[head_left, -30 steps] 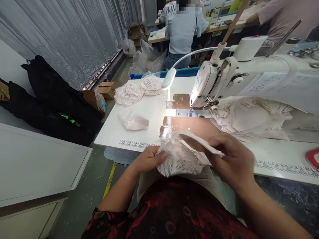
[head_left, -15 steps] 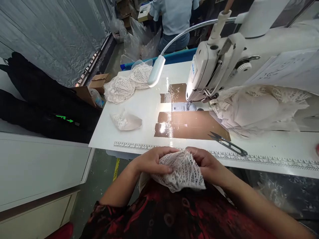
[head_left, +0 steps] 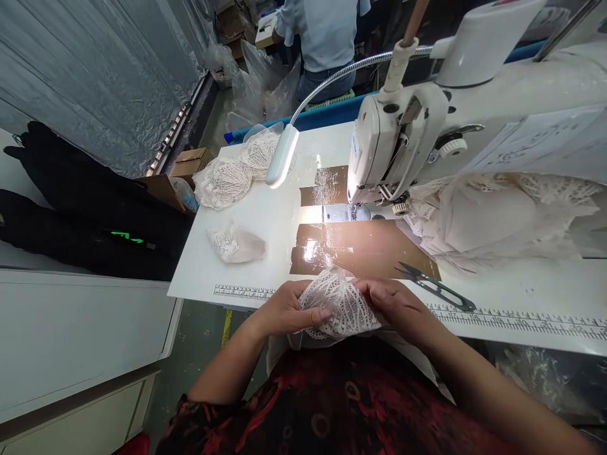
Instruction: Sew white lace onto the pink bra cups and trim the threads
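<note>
A cup-shaped piece of white lace fabric [head_left: 339, 303] is held between both hands at the table's front edge. My left hand [head_left: 289, 309] grips its left side, thumb on top and the other fingers hidden beneath. My right hand [head_left: 391, 303] pinches the right edge, its fingers partly behind the lace. Beyond the hands lies brown tape [head_left: 346, 243] stuck to the table. Thread snips [head_left: 439, 287] rest to the right of my right hand, and a smaller sheer and lace piece [head_left: 236, 244] lies to the left.
A sewing machine [head_left: 403, 139] stands behind the tape, with a lamp [head_left: 283, 155] on a bendable neck. Lace cups [head_left: 225, 183] are heaped at the back left; sheer and lace fabric [head_left: 488, 208] is piled at the right. A printed ruler [head_left: 521, 321] runs along the front edge. Another person [head_left: 327, 38] sits beyond.
The lace piece has been raised a little and turned, now bulging upward over the table edge. Both hands still hold it, and the right hand has shifted its fingers. The view has tilted slightly.
</note>
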The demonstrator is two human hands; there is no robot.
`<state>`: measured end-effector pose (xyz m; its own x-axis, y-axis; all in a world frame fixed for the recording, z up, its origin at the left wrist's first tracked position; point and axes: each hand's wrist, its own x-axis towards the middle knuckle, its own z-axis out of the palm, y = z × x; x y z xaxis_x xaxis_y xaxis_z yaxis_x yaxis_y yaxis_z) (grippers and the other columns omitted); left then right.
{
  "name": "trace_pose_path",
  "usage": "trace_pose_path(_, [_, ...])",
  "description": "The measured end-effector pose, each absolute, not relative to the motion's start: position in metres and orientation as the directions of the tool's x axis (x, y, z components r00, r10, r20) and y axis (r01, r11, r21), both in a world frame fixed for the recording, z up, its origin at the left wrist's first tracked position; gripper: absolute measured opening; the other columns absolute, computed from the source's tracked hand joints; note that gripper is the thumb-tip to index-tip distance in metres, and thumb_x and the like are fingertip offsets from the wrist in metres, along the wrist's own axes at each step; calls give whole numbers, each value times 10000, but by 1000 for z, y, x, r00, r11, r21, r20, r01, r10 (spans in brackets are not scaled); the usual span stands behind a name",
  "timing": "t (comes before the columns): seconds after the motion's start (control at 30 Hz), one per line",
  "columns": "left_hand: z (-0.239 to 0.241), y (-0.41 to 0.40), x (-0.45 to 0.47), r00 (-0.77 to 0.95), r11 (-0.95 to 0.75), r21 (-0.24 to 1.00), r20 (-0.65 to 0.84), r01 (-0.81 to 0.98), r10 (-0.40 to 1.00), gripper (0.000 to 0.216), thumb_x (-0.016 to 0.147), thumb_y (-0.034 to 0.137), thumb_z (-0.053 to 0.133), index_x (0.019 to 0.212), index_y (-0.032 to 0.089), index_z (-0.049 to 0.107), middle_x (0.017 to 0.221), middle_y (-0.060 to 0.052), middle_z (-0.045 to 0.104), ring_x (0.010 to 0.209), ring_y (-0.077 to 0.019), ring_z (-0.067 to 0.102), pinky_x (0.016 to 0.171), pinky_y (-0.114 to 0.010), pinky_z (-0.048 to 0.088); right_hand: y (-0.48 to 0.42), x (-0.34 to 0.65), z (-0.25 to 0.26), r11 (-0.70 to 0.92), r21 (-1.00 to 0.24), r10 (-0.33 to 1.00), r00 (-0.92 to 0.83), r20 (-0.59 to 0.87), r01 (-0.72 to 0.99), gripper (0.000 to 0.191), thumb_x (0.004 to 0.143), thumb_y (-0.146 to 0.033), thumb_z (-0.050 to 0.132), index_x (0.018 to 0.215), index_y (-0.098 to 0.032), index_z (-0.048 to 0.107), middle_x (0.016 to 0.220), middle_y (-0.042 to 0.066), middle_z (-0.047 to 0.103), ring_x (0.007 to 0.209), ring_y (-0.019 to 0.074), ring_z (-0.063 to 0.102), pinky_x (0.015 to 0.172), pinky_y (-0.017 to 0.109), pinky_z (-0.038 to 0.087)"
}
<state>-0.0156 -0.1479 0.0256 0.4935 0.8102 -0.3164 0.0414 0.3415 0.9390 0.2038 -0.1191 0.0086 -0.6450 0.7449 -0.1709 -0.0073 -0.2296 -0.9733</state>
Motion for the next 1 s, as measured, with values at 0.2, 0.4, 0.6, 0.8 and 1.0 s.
trace_pose_path(0.2, [16,-152,-16,283,452,794,-361,-406,889,549,623,406,776,1079,154,600,965,-67,654,816,-190,622,722,-279,488,-120,207,12,-147,-989,885,-444,-137,11,297,792,-463,646,679,-189,631,642,-11,534,590,124,457,533,243,364])
trace_pose_path(0.4, [10,-155,16,379,537,513,-385,-670,841,588,704,428,691,1197,135,562,1215,-131,599,1122,-270,568,938,-378,465,-115,194,12,98,-994,938,-339,73,55,311,795,-362,666,541,-200,589,555,-17,494,570,130,460,572,271,390])
trace_pose_path(0.6, [6,-146,47,212,492,567,-488,-661,847,516,523,27,683,1017,172,659,936,-33,689,887,-192,633,799,-289,503,-114,178,11,-205,-946,962,-231,-147,-251,246,681,-408,764,603,-210,640,603,-12,582,584,134,501,571,277,434])
trace_pose_path(0.8, [8,-163,-4,638,491,830,-231,-265,735,264,689,270,725,514,138,578,495,-19,560,490,-107,518,525,-234,430,-107,191,16,-272,-883,961,-160,-227,-383,288,602,-430,807,619,-213,619,626,-6,610,580,132,529,579,285,481])
trace_pose_path(1.0, [53,-156,-44,359,-44,996,13,77,933,576,648,329,799,1177,225,598,1253,-101,573,1156,-263,521,990,-358,404,-115,193,21,-221,-975,792,-590,-157,-37,197,754,-371,712,761,-189,635,725,8,627,631,126,558,561,237,463])
